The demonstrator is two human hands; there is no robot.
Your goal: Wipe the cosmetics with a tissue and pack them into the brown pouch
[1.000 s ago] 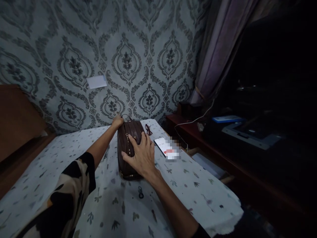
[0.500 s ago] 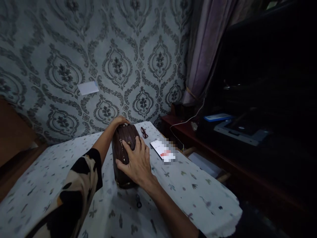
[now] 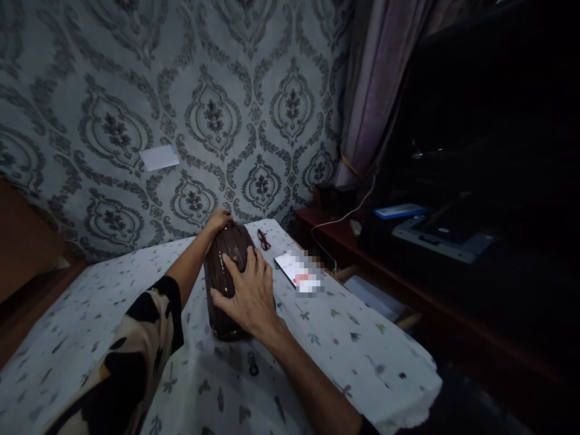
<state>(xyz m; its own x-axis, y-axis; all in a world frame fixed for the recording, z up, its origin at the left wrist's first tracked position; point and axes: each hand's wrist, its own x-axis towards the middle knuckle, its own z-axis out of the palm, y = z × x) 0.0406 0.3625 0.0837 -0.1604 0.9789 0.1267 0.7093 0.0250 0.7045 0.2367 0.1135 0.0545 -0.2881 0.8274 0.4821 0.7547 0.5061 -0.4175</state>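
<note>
A dark brown handbag (image 3: 220, 272) with gold-coloured metal trim stands on the patterned white cloth in front of me. At its far end, my left hand (image 3: 218, 221) is closed on the bag's top edge; the fingertips are partly hidden. My right hand (image 3: 254, 293) rests on the bag's near right part, its fingers spread over the top and side. A small dark ring-like item (image 3: 252, 364) lies on the cloth just in front of the bag.
Right of the bag lie eyeglasses (image 3: 263, 240) and a lit phone (image 3: 290, 269), partly blurred out. A white cable (image 3: 347, 217) runs down beside the dark red cabinet (image 3: 312, 219). Behind stands a patterned wall (image 3: 212, 115) bearing a white card (image 3: 159, 157).
My left hand has shifted slightly away and up at the bag's far end. My right hand keeps its place on the bag.
</note>
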